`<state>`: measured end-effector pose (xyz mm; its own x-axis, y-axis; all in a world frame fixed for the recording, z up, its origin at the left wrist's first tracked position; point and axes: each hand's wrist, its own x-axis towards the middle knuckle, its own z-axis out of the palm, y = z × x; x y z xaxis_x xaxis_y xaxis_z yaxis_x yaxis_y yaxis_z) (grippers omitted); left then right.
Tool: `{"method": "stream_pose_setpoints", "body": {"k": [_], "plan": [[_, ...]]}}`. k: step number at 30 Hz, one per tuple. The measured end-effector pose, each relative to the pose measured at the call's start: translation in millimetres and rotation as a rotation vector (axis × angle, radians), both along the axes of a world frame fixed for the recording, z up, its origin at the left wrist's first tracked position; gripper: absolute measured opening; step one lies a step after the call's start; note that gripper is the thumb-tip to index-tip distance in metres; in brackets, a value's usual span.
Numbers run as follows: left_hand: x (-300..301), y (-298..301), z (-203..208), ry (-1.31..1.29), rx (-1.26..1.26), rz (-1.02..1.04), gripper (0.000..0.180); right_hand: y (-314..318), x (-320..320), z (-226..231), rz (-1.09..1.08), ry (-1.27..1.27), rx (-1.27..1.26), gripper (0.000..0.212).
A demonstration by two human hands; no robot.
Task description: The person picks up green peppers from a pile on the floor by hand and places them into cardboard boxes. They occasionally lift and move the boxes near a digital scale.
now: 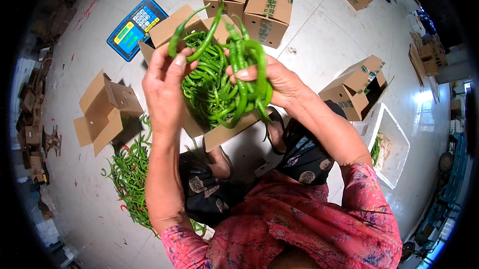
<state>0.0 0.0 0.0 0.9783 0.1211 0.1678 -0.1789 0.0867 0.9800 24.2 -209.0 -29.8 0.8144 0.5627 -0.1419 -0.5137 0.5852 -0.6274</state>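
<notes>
Above an open cardboard box full of long green chili peppers, both my hands are raised. My left hand is closed, pinching green chili peppers by thumb and fingers, their stems pointing up. In my right hand is a bunch of long curved green chili peppers, the thumb pressed across them. Some of that bunch hangs down over the filled box, so part of the box's contents is hidden.
A pile of green chilies with a few red ones lies on the floor at left, beside an open box. A blue scale display stands behind. Taped boxes are at the back; another box and a white foam box are right.
</notes>
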Motion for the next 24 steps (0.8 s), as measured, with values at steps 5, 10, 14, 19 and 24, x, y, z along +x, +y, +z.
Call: {"method": "stream_pose_setpoints", "body": {"k": [5,10,14,19,24], "plan": [[3.2,5.6,-11.9,0.094,-0.297,-0.135,0.032,-18.3,-4.6,16.1,-0.017,-0.069,0.102,0.061],[2.7,5.8,-12.7,0.075,-0.262,-0.099,0.036,-29.3,1.9,19.1,-0.067,-0.121,0.103,0.059],[1.9,-2.1,-9.4,-0.065,0.151,0.087,0.042,-34.2,0.1,17.7,-0.074,-0.129,0.134,0.061],[-12.7,-9.5,8.3,-0.091,0.503,-0.344,0.030,-28.8,0.1,16.6,-0.111,-0.126,0.108,0.060],[-14.2,-26.1,-12.0,-0.043,0.439,-0.366,0.022,-21.3,-2.2,14.5,-0.125,-0.130,0.113,0.059]]}}
